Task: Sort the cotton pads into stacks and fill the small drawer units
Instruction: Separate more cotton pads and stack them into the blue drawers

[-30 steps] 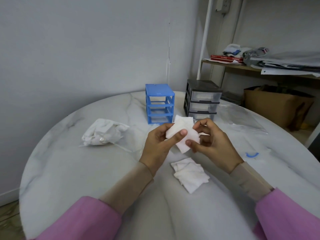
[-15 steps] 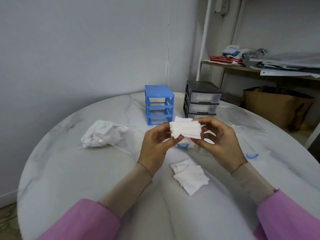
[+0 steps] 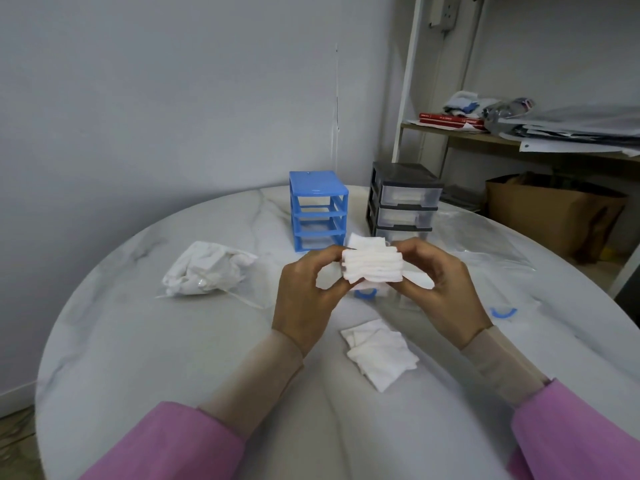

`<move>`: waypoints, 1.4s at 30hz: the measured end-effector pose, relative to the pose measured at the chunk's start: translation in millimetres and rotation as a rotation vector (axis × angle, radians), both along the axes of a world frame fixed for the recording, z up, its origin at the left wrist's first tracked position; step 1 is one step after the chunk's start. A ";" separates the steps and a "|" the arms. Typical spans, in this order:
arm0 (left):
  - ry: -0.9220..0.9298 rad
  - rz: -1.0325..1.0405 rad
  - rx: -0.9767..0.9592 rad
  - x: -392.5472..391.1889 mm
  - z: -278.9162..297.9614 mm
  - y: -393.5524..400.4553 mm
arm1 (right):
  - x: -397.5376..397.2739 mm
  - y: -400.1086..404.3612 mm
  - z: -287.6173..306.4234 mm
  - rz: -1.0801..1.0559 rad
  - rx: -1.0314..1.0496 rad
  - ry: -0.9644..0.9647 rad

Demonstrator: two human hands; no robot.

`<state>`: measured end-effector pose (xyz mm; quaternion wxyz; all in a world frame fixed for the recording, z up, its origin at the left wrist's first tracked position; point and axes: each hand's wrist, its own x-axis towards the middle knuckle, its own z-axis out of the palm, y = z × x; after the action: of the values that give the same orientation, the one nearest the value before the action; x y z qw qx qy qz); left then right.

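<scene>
A stack of white cotton pads (image 3: 372,266) is held above the table between both hands. My left hand (image 3: 306,294) pinches its left edge, and my right hand (image 3: 445,287) grips its right side with curled fingers. More loose pads (image 3: 379,351) lie in a small pile on the table just below my hands. Behind the hands stand a blue drawer unit (image 3: 318,211) with its drawers out and a black drawer unit (image 3: 403,202) with clear drawers holding white pads.
A crumpled plastic bag with white contents (image 3: 204,270) lies at the left of the round marble table (image 3: 173,358). Clear drawers with blue handles (image 3: 504,311) and clear plastic sheeting (image 3: 485,244) lie at the right. A shelf and a cardboard box stand beyond the table.
The pads in my hands have been squared from a loose tilted bunch into a flat, level stack. Both hands have shifted slightly apart to its two sides.
</scene>
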<state>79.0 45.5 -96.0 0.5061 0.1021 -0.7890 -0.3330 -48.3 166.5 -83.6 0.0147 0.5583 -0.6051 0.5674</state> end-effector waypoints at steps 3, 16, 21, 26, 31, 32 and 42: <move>-0.040 0.075 -0.103 -0.3 -1.8 -2.5 | 0.9 1.0 0.2 0.021 -0.004 -0.039; -0.047 -0.219 0.244 -9.9 -8.1 13.3 | 23.9 -9.8 -11.8 0.127 0.061 -0.024; -0.089 -0.292 0.280 -11.3 -11.5 14.1 | 22.6 -13.0 -14.9 0.178 0.079 -0.054; -0.117 -0.319 0.269 -13.9 -14.9 17.0 | 20.3 -15.9 -18.9 0.179 0.077 -0.090; -0.119 -0.323 0.269 -13.7 -14.2 17.4 | 19.1 -14.6 -19.7 0.162 0.101 -0.049; -0.110 -0.309 0.254 -12.5 -12.9 17.3 | 19.7 -13.1 -17.6 0.150 0.097 -0.037; -0.144 -0.259 0.179 -11.4 -9.4 17.4 | 20.3 -11.7 -11.9 0.160 0.122 -0.031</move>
<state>67.6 63.0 -105.4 0.3899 0.0681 -0.7970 -0.4562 -28.0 154.8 -95.5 -0.0742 0.5960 -0.5922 0.5372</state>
